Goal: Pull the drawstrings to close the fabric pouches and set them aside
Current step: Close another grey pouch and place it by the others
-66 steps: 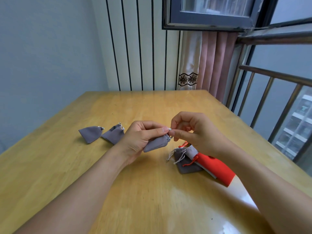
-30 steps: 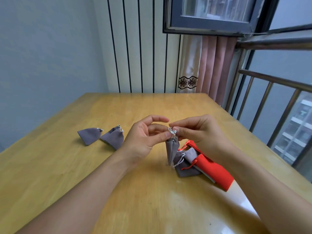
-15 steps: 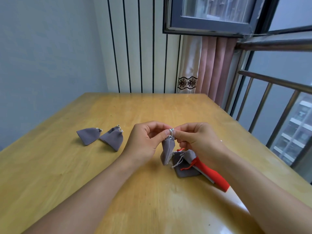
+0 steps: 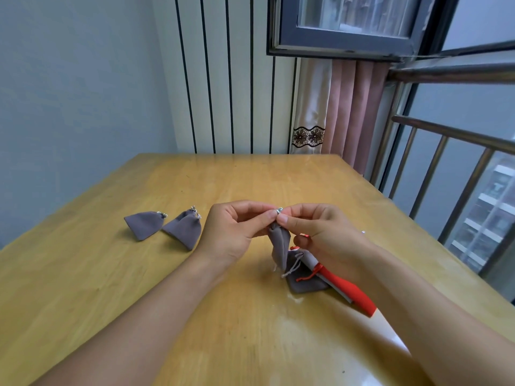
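step: I'm mid-cinch on the third grey pouch, mouth already gathered narrow, not set aside yet by my read.
left hand: fingers curled, thumb and forefinger pinching the pouch neck and cord at the top.
right hand: fingers curled, fingertips pinching the same gathered top from the other side, right where the silver cord ends poke out.
held pouch: hangs upright from the two pinches, above the tabletop, roughly mid-table, slightly toward the right edge; bottom tip looks just over the pile, can't tell if touching.
done pile: two closed grey pouches lying side by side toward the left edge, touching or nearly so, tops cinched.
to-do pile: flat grey pouch with loose cords, under and behind the held one; a red pouch beside it with something pale grey between them, partly hidden by my right forearm. Count there unclear.
progress: I'd say about half, two done, one in hand, at least two left.
next move: finish the pull with both cords drawn apart until the mouth is tight, then the left hand carries it to the closed pair; needs a firm neck hold so fabric doesn't slip.
risk: cord ends are short, easy to lose the pinch.
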`<action>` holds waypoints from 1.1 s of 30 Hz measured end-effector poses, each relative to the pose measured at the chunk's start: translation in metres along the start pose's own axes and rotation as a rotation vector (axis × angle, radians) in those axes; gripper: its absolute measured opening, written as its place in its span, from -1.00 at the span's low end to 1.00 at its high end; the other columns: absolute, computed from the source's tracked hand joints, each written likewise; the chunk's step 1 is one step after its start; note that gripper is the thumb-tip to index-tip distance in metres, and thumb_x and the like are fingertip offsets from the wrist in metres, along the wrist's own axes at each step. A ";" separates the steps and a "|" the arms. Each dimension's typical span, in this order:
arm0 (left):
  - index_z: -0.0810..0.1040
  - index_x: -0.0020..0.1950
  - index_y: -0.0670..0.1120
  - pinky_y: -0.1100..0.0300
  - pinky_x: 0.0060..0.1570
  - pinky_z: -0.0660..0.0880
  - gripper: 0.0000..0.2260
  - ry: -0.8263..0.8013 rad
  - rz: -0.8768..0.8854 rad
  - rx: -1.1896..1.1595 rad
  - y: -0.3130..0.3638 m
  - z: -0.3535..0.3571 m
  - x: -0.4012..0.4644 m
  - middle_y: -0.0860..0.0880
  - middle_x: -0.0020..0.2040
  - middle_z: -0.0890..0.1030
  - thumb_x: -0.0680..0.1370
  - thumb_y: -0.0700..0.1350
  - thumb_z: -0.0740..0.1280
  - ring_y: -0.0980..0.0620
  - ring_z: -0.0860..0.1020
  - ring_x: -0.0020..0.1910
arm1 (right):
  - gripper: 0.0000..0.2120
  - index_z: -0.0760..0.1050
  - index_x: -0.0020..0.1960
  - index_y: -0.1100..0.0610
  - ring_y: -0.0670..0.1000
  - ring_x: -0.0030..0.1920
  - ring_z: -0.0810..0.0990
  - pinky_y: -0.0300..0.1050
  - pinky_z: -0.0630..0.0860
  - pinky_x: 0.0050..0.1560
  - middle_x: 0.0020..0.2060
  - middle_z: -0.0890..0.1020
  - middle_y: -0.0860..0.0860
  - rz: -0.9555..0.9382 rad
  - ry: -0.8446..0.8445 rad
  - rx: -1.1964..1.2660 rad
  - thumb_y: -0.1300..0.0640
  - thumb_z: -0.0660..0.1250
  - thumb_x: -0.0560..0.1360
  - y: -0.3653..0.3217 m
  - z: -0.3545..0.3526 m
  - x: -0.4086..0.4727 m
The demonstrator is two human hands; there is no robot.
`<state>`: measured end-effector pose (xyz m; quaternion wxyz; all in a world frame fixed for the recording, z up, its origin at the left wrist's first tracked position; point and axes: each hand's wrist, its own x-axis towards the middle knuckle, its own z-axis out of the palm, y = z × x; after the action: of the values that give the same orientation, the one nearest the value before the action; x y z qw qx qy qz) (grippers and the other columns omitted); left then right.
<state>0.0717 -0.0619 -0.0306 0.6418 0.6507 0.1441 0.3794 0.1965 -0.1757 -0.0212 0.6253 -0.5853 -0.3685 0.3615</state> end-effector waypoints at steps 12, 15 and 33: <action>0.64 -0.16 -0.19 0.24 -0.23 0.60 -0.89 -0.032 0.178 0.077 0.000 0.000 0.001 -0.05 -0.27 0.71 0.42 -0.39 0.45 0.04 0.68 -0.25 | -0.84 0.54 -0.03 0.31 -0.05 -0.27 0.66 -0.15 0.58 -0.23 -0.27 0.64 0.12 0.099 -0.258 0.237 0.24 0.23 0.60 -0.008 -0.002 -0.005; 0.69 -0.15 -0.16 0.25 -0.19 0.60 -0.90 -0.019 0.279 0.229 0.000 -0.002 0.000 -0.04 -0.25 0.72 0.42 -0.33 0.48 0.03 0.69 -0.25 | -0.82 0.54 -0.02 0.31 0.01 -0.26 0.59 -0.17 0.52 -0.27 -0.22 0.61 0.16 0.106 -0.260 0.166 0.18 0.29 0.56 -0.008 -0.003 -0.004; 0.71 0.00 -0.18 0.31 -0.05 0.54 -0.87 -0.109 0.876 0.734 -0.006 -0.011 0.006 -0.03 -0.10 0.72 0.48 -0.21 0.46 0.12 0.65 -0.11 | -0.85 0.49 -0.19 0.19 -0.12 -0.42 0.22 -0.24 0.18 -0.35 -0.36 0.28 -0.02 0.303 -0.028 0.380 0.17 0.44 0.37 -0.009 0.007 -0.004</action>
<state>0.0697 -0.0489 -0.0359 0.1634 0.8484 -0.0499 0.5010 0.1891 -0.1762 -0.0116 0.6577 -0.5006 -0.2105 0.5220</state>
